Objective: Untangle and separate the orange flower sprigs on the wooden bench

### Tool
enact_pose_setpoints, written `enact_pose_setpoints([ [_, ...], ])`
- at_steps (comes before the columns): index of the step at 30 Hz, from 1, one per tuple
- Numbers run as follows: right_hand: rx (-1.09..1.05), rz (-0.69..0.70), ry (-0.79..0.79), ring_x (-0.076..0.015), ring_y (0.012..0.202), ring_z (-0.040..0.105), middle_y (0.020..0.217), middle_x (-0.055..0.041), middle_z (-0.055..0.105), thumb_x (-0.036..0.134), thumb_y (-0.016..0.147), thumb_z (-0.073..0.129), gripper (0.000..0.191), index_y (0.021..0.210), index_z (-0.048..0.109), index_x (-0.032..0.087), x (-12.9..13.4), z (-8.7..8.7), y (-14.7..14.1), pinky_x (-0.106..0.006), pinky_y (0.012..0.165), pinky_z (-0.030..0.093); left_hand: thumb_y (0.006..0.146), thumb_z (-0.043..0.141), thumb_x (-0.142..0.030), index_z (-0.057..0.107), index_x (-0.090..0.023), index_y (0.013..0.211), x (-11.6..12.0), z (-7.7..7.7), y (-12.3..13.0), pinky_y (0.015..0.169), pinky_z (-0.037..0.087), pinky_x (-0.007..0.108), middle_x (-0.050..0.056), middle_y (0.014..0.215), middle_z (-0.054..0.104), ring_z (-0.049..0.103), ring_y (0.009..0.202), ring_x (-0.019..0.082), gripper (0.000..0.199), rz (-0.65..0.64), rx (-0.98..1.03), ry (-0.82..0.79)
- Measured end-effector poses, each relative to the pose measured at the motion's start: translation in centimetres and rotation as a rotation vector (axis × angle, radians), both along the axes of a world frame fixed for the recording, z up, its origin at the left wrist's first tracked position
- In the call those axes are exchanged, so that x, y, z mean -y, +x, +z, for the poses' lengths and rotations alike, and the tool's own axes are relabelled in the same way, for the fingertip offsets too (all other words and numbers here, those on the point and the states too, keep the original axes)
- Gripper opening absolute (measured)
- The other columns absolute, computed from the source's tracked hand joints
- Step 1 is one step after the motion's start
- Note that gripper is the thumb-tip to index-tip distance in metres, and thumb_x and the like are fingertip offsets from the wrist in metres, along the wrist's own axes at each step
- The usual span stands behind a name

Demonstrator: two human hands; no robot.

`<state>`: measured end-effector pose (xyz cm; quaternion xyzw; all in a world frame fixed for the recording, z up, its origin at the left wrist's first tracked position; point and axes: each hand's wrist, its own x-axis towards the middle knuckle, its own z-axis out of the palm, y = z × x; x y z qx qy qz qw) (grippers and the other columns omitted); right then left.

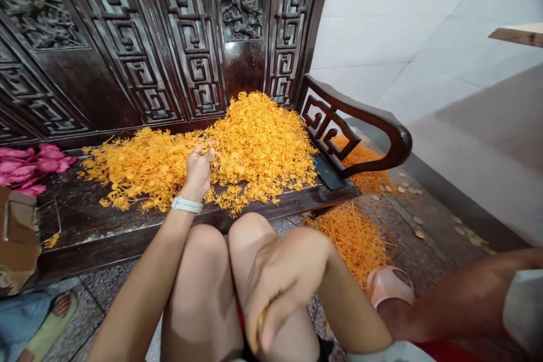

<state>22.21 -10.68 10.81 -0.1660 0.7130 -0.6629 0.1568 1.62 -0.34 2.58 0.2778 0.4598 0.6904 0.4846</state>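
A large heap of yellow-orange artificial flower pieces (267,136) with thin, curly petals lies on a dark wooden bench. At the heap's front, between its tall mound and a flatter spread of stemmed pieces (139,167), is my left hand (199,171), wearing a pale watch band (186,205) at the wrist. Its fingers are pinched among the yellow pieces; exactly what they grip blends into the heap. My right hand (288,277) is curled above my knees. Between its thumb and fingers a thin yellow-orange piece (260,322) shows, mostly hidden by the hand.
Magenta flower pieces (34,167) and a cardboard box (19,232) are at the left. A dark phone (329,173) lies by the carved armrest (373,124). Orange stems (352,237) cover floor beside the bench. Another person's leg (458,294) reaches in from the right.
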Motion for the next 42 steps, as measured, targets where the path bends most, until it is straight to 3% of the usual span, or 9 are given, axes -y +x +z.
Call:
enact_pose_setpoints([
  [6,-0.288,-1.608,-0.415,-0.0095,0.060,0.055,0.089,-0.0015,0.074,0.072,0.090,0.067,0.053,0.113,0.066,0.024,-7.9,-4.5,1.1,-0.020,0.051,0.043,0.073,0.073,-0.008,0.066,-0.025,0.142,1.5,0.8,0.7,0.050,0.034,0.017,-0.002,0.076,0.058,0.049,0.059,0.009,0.071,-0.190,0.046,0.037],
  [9,-0.189,-1.998,-0.301,-0.0090,0.053,0.052,0.085,-0.0015,0.072,0.071,0.094,0.063,0.053,0.117,0.061,0.022,-9.3,-7.4,0.0,-0.020,0.044,0.037,0.076,0.073,-0.010,0.066,-0.024,0.144,1.6,0.9,0.9,0.049,0.034,0.018,-0.001,0.072,0.060,0.050,0.060,0.011,0.070,-0.209,-0.008,0.087],
  [14,-0.153,-1.724,-0.038,-0.0093,0.052,0.056,0.076,0.0017,0.065,0.066,0.093,0.067,0.049,0.107,0.067,0.018,-7.6,-8.8,-1.4,-0.021,0.046,0.042,0.077,0.077,-0.016,0.070,-0.025,0.141,1.3,0.6,1.1,0.052,0.035,0.020,-0.001,0.068,0.063,0.050,0.061,0.013,0.065,-0.200,-0.137,0.121],
  [19,-0.284,-1.782,-0.041,-0.0122,0.050,0.054,0.065,0.0059,0.059,0.050,0.091,0.074,0.033,0.097,0.058,0.022,-6.6,-9.4,-1.8,-0.025,0.049,0.045,0.070,0.070,-0.010,0.078,-0.022,0.125,1.0,0.2,1.4,0.050,0.029,0.022,0.000,0.075,0.068,0.056,0.064,0.012,0.056,-0.064,-0.130,0.059],
  [22,-0.307,-1.721,0.255,-0.0138,0.057,0.055,0.064,0.0017,0.059,0.039,0.095,0.070,0.025,0.080,0.061,0.022,-4.1,-8.3,-2.1,-0.027,0.058,0.046,0.065,0.061,-0.004,0.080,-0.019,0.111,0.5,0.0,1.6,0.048,0.023,0.023,-0.001,0.069,0.064,0.051,0.057,0.011,0.052,-0.055,-0.058,-0.003],
  [30,-0.121,-0.214,0.043,-0.0214,0.096,0.077,0.100,-0.0136,0.081,0.027,0.103,0.057,0.024,0.096,0.079,0.019,1.4,0.5,-0.7,-0.034,0.090,0.060,0.075,0.055,0.004,0.072,-0.016,0.107,-0.3,-0.4,-0.4,0.050,0.033,0.020,-0.002,0.070,0.064,0.054,0.054,0.009,0.041,0.021,0.190,-0.116],
  [31,-0.110,-0.299,-0.048,-0.0196,0.086,0.077,0.091,-0.0122,0.080,0.033,0.100,0.066,0.022,0.089,0.079,0.020,0.2,0.2,-0.5,-0.031,0.082,0.061,0.080,0.057,0.002,0.071,-0.016,0.111,-0.1,-0.3,-0.5,0.053,0.039,0.020,0.000,0.076,0.068,0.060,0.060,0.010,0.039,-0.024,0.234,-0.101],
  [36,-0.322,-1.820,-0.632,-0.0068,0.059,0.056,0.078,0.0018,0.071,0.048,0.078,0.086,0.034,0.093,0.069,0.023,-6.9,-5.2,-1.1,-0.017,0.053,0.046,0.091,0.070,-0.005,0.064,-0.018,0.114,1.1,0.5,-0.4,0.076,0.057,0.024,0.006,0.099,0.077,0.073,0.083,0.013,0.026,-0.108,0.306,-0.020],
  [42,-0.090,-1.763,-0.241,-0.0103,0.054,0.057,0.076,0.0003,0.068,0.060,0.087,0.075,0.043,0.096,0.066,0.019,-7.8,-8.9,-4.1,-0.022,0.048,0.045,0.082,0.080,-0.006,0.061,-0.018,0.108,1.7,1.0,0.9,0.078,0.058,0.025,0.005,0.094,0.077,0.071,0.076,0.012,0.034,-0.191,0.176,0.000],
])
